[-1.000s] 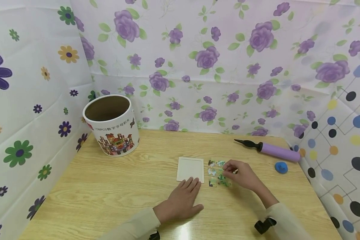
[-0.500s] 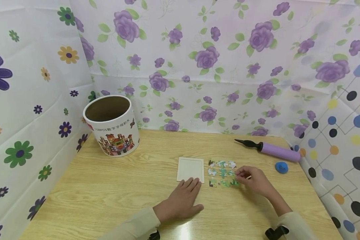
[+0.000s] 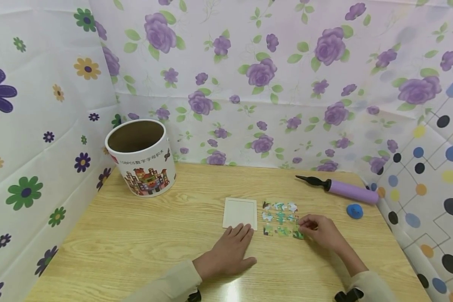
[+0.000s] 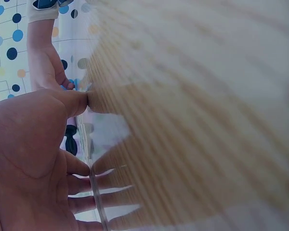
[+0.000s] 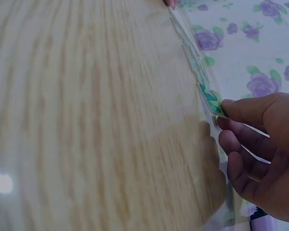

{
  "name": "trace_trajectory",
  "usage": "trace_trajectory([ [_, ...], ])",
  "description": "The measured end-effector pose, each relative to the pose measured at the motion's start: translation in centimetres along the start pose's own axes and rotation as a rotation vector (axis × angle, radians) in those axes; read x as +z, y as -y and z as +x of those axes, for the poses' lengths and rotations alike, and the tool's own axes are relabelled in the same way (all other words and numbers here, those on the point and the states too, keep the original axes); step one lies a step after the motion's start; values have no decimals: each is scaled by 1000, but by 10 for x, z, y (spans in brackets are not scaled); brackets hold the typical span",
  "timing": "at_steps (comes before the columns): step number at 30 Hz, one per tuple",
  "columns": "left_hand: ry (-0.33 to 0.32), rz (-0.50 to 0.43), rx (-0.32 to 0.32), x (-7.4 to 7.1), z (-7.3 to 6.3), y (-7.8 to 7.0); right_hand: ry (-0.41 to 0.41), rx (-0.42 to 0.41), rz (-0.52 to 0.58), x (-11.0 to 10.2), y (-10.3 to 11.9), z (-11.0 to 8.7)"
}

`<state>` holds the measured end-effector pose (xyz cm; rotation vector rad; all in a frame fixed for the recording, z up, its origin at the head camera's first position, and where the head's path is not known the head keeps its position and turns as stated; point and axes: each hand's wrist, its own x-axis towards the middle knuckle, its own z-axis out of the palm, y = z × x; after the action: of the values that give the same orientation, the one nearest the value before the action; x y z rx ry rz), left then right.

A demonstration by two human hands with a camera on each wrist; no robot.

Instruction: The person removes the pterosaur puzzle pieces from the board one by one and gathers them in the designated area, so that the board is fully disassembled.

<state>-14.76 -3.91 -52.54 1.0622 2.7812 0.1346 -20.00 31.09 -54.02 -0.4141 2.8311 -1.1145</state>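
Note:
My left hand [image 3: 230, 251] lies flat with its fingers straight, fingertips on the near edge of a square cream puzzle tray [image 3: 240, 213]. In the left wrist view the palm and fingers of the left hand [image 4: 33, 159] meet the glossy tabletop. To the right of the tray, several small jigsaw pieces [image 3: 280, 218] lie in three rows, green and pale blue, with small gaps between. At their right side my right hand [image 3: 322, 233] pinches the edge of a green puzzle piece [image 5: 211, 100] between thumb and forefinger, its other fingers curled.
A white printed bucket [image 3: 147, 167] stands at the back left. A purple hand pump [image 3: 351, 191] with a black nozzle and a blue lump [image 3: 354, 211] lie at the right of the wooden table [image 3: 136, 251]. Patterned cloth hangs behind and at both sides.
My right hand has moved right from over the pieces to their right edge, uncovering the right column. The lower right piece has shifted slightly. The left hand has stayed still.

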Motion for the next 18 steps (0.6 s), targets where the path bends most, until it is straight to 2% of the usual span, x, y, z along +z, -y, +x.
trace_trajectory([
  [18, 4, -11, -1, -2, -1, -3, -3, 7, -48, 3, -2, 2],
])
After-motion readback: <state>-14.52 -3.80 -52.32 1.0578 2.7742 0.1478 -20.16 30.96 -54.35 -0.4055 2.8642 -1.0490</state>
